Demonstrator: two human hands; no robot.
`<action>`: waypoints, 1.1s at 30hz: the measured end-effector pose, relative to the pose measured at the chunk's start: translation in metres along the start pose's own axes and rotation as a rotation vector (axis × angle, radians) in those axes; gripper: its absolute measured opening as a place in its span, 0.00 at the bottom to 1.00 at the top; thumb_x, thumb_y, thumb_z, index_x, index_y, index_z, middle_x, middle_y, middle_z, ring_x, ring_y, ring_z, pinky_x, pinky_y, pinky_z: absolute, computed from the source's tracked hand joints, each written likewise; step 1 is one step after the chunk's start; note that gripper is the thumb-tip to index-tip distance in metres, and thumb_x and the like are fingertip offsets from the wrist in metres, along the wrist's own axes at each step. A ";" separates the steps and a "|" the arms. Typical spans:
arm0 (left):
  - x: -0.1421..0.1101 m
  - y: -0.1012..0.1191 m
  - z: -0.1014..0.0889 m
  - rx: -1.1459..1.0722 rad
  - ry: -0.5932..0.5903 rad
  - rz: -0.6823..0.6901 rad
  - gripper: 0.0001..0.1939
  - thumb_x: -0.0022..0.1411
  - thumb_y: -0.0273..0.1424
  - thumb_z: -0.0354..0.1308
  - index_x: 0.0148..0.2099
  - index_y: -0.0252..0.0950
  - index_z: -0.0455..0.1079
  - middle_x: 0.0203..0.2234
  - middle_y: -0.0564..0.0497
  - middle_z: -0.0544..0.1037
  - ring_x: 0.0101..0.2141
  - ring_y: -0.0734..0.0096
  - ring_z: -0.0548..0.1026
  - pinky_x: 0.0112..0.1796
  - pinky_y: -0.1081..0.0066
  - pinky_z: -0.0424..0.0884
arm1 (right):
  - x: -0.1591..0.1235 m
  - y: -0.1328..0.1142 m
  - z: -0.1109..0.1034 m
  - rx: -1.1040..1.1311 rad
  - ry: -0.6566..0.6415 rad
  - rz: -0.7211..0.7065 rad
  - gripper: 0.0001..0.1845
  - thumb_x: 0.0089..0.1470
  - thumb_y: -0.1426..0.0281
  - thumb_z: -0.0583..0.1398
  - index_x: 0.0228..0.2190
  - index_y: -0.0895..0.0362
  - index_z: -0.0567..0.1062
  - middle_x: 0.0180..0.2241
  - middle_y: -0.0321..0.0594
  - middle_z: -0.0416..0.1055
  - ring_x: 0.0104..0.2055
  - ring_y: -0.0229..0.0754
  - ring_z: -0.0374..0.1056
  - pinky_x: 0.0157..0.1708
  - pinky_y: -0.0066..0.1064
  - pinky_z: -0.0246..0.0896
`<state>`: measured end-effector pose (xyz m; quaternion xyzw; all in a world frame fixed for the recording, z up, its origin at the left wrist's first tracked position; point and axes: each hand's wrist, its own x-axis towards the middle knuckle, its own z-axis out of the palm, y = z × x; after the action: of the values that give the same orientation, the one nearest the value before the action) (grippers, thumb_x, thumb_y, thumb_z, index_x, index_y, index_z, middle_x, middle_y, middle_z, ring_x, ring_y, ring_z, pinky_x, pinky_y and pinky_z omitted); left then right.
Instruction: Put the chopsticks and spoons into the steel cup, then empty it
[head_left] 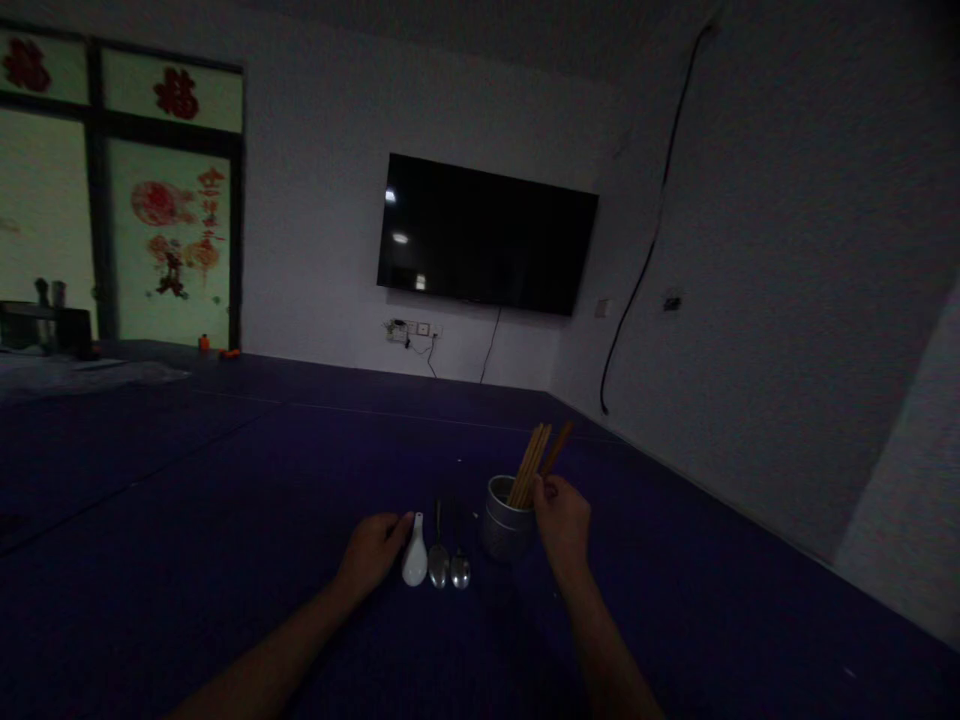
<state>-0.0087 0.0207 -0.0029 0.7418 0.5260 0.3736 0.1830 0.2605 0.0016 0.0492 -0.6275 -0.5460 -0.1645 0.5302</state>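
Observation:
On the dark blue surface, a white soup spoon (415, 560) lies with its bowl toward me. My left hand (369, 550) rests just left of it, fingers stretched out, with the tips at the handle. Two metal spoons, one longer (439, 568) and one shorter (460, 572), lie to its right in a row. A grey metal cylindrical holder (506, 530) stands upright further right, with several light wooden chopsticks (529, 465) leaning in it. At its right rim, my right hand (562, 510) is closed around darker brown chopsticks (556, 448); their lower ends are hidden.
A black television (487, 235) hangs on the far wall above sockets (414, 329) and loose cables. A black cable (637, 275) runs down the right wall. Clear plastic sheeting (82, 378), a dark box (45, 325) and small orange items (229, 353) are at the left, near glazed doors.

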 end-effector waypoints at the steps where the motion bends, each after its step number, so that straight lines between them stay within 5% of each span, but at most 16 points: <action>1: 0.000 -0.001 0.001 0.000 0.002 -0.004 0.32 0.60 0.53 0.33 0.21 0.35 0.64 0.17 0.51 0.68 0.23 0.70 0.67 0.25 0.72 0.57 | -0.001 0.003 0.003 -0.009 -0.012 -0.013 0.26 0.57 0.54 0.46 0.21 0.58 0.71 0.22 0.46 0.71 0.24 0.42 0.65 0.26 0.31 0.53; 7: 0.002 -0.005 0.004 0.001 -0.007 0.017 0.33 0.60 0.54 0.34 0.21 0.36 0.64 0.17 0.51 0.68 0.22 0.70 0.66 0.25 0.72 0.56 | -0.002 0.012 0.009 -0.042 -0.022 -0.029 0.23 0.53 0.55 0.50 0.21 0.58 0.73 0.23 0.47 0.72 0.25 0.43 0.65 0.28 0.32 0.54; 15: 0.002 -0.008 0.005 0.026 -0.019 0.031 0.32 0.60 0.54 0.35 0.21 0.35 0.65 0.17 0.52 0.68 0.23 0.70 0.66 0.25 0.72 0.55 | -0.002 0.024 0.016 0.167 -0.056 0.156 0.21 0.43 0.56 0.57 0.27 0.60 0.78 0.29 0.51 0.76 0.32 0.50 0.70 0.34 0.37 0.62; 23: 0.002 -0.006 0.004 0.035 -0.029 0.042 0.32 0.61 0.53 0.35 0.20 0.36 0.63 0.17 0.52 0.68 0.22 0.71 0.65 0.25 0.72 0.54 | -0.004 0.023 0.019 0.317 -0.200 0.182 0.20 0.47 0.58 0.56 0.27 0.59 0.80 0.28 0.46 0.78 0.30 0.49 0.73 0.29 0.34 0.65; 33: 0.002 -0.007 0.005 0.042 -0.012 0.057 0.31 0.61 0.53 0.35 0.19 0.36 0.62 0.16 0.52 0.66 0.22 0.71 0.64 0.25 0.72 0.53 | -0.004 0.020 0.015 0.290 -0.218 0.225 0.21 0.48 0.60 0.54 0.32 0.60 0.81 0.29 0.46 0.78 0.32 0.51 0.74 0.28 0.33 0.65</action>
<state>-0.0090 0.0260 -0.0102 0.7624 0.5114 0.3630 0.1598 0.2703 0.0153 0.0307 -0.6156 -0.5444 0.0449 0.5680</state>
